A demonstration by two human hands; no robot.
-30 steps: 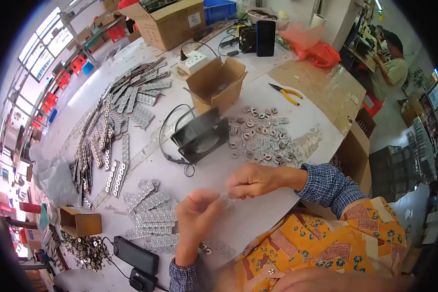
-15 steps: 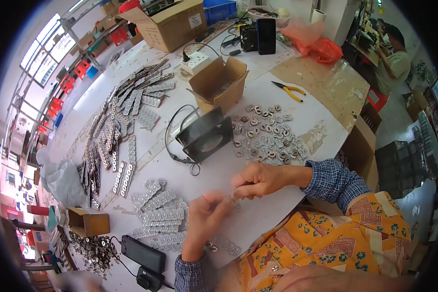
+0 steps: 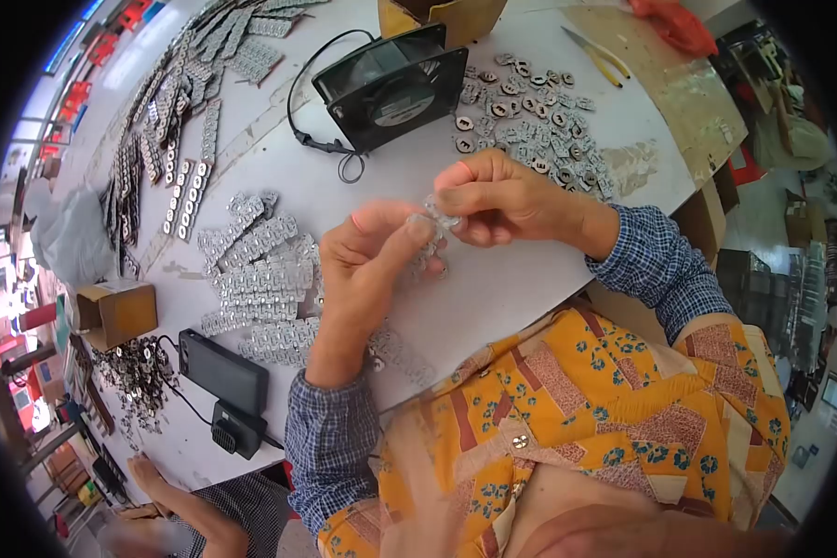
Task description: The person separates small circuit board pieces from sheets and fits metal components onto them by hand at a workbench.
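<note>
Both hands pinch one small metal strip [image 3: 428,228] over the worktop [image 3: 493,288], left hand [image 3: 367,270] underneath, right hand [image 3: 498,200] gripping its top. Plenty done, judging by the loose pieces [image 3: 530,116] near the fan [image 3: 391,86]; stacked strips [image 3: 260,279] remain, so I'd say roughly midway.

Small metal strip [image 3: 430,223] blurred between the fingertips, cardboard box [image 3: 442,16] cut by top edge, yellow pliers [image 3: 597,54] partly out of view

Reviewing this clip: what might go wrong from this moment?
The small metal strip, pinched between the left hand and right hand above the table, might slip and drop among the stacked strips. Thin metal edges may nick fingertips. The fan's cable lying nearby might snag.
</note>
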